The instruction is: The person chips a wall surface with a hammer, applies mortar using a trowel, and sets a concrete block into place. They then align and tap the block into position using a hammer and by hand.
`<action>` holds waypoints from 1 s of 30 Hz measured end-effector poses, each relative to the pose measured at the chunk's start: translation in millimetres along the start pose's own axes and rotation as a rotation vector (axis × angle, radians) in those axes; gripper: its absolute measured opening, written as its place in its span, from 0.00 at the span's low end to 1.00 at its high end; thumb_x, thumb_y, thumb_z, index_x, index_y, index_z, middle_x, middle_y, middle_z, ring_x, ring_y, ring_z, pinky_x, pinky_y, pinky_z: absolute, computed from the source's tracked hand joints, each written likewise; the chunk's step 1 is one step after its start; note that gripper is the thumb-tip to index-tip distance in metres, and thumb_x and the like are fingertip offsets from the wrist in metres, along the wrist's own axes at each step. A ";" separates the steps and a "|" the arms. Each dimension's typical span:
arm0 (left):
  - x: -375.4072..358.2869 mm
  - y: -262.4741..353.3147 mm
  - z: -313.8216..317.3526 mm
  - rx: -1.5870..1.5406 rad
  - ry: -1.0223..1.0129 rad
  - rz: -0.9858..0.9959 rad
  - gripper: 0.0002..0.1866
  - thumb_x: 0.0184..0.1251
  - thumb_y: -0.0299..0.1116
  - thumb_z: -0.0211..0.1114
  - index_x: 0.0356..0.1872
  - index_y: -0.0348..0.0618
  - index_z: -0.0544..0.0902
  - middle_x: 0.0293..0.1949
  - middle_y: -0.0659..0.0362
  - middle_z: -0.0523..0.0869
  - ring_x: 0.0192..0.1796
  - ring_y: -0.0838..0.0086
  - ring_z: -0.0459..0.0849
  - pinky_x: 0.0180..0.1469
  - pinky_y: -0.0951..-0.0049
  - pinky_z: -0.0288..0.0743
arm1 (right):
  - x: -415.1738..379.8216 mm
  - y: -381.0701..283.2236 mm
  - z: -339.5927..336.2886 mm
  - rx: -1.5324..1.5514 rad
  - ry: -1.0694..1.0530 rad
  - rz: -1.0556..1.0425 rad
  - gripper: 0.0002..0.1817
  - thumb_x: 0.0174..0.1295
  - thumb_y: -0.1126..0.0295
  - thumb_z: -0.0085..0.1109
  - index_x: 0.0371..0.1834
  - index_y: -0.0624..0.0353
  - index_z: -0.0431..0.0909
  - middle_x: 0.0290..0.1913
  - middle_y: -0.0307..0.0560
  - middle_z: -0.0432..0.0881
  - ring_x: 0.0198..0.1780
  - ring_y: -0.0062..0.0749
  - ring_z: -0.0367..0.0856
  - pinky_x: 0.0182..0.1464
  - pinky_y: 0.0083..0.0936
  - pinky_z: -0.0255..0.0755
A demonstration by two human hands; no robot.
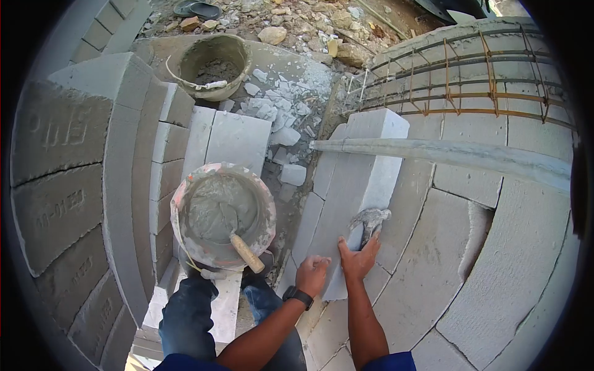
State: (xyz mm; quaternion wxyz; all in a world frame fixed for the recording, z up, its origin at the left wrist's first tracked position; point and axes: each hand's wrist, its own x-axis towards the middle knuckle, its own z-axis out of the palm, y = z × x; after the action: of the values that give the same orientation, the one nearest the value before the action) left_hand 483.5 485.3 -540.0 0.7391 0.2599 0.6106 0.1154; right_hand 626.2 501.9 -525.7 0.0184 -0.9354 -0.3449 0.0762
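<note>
A light grey aerated concrete block [349,179] lies lengthwise on top of the block wall on the right. At its near end, my right hand [359,260] has its thumb and fingers closed around a mortar-smeared hammer [370,218]; the head shows beyond my fingertips and most of the handle is hidden. Just to the left, my left hand [312,275], with a dark watch at the wrist, is curled beside the block's near end. Whether anything is inside its fingers cannot be made out. Farther left, a mortar bucket [269,213] holds wet grey mortar and a wooden-handled tool [246,252].
A long grey metal bar [445,151] crosses the block and the right wall. Behind it lies a rusty rebar cage [458,77]. A second bucket [241,59] stands beyond broken block pieces [281,114]. Stacked blocks [68,191] rise on the left.
</note>
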 end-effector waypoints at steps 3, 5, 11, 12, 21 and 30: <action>48.1 121.3 -29.5 0.004 -0.071 0.194 0.15 0.71 0.42 0.66 0.39 0.37 0.86 0.33 0.60 0.89 0.35 0.72 0.85 0.44 0.69 0.79 | -0.2 4.3 4.1 -0.026 -0.048 0.064 0.64 0.44 0.49 0.80 0.83 0.64 0.54 0.72 0.71 0.69 0.73 0.68 0.67 0.70 0.54 0.68; 103.1 198.4 -32.1 -0.053 0.034 0.385 0.09 0.72 0.33 0.66 0.41 0.37 0.85 0.35 0.62 0.88 0.37 0.80 0.83 0.43 0.74 0.78 | 1.7 -1.3 0.1 -0.017 -0.051 0.062 0.64 0.43 0.49 0.80 0.82 0.65 0.55 0.72 0.71 0.69 0.73 0.69 0.67 0.71 0.55 0.68; 313.8 279.7 1.7 0.835 0.214 0.898 0.16 0.74 0.33 0.62 0.59 0.45 0.85 0.56 0.50 0.89 0.61 0.54 0.85 0.67 0.54 0.74 | 7.1 2.3 -1.3 0.058 -0.015 -0.021 0.62 0.41 0.53 0.81 0.79 0.70 0.57 0.72 0.71 0.69 0.70 0.70 0.70 0.68 0.56 0.71; 331.5 288.8 4.9 0.981 0.189 0.972 0.17 0.74 0.34 0.61 0.61 0.48 0.85 0.58 0.51 0.88 0.64 0.53 0.83 0.70 0.52 0.71 | 5.4 4.9 -1.2 0.042 -0.005 -0.050 0.62 0.41 0.54 0.82 0.78 0.71 0.58 0.71 0.71 0.70 0.69 0.70 0.71 0.67 0.56 0.72; 384.2 250.6 13.0 1.126 -0.099 0.661 0.16 0.70 0.38 0.61 0.54 0.60 0.90 0.57 0.51 0.88 0.58 0.50 0.86 0.60 0.51 0.80 | 7.9 -2.3 -9.8 0.093 -0.111 0.055 0.62 0.43 0.60 0.83 0.80 0.73 0.55 0.74 0.75 0.66 0.74 0.71 0.64 0.73 0.55 0.65; 372.5 255.2 11.1 1.154 -0.063 0.735 0.15 0.66 0.33 0.61 0.49 0.55 0.91 0.50 0.47 0.90 0.53 0.47 0.88 0.57 0.51 0.82 | 1.0 7.7 3.0 0.059 0.049 -0.089 0.57 0.43 0.57 0.83 0.74 0.75 0.61 0.72 0.73 0.70 0.68 0.72 0.72 0.67 0.56 0.72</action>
State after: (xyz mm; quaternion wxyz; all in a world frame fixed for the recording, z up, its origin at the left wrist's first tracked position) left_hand 616.5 878.4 -718.5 0.4128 0.8058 0.4246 0.0073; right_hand 631.5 496.6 -529.4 0.0579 -0.9197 -0.3833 0.0624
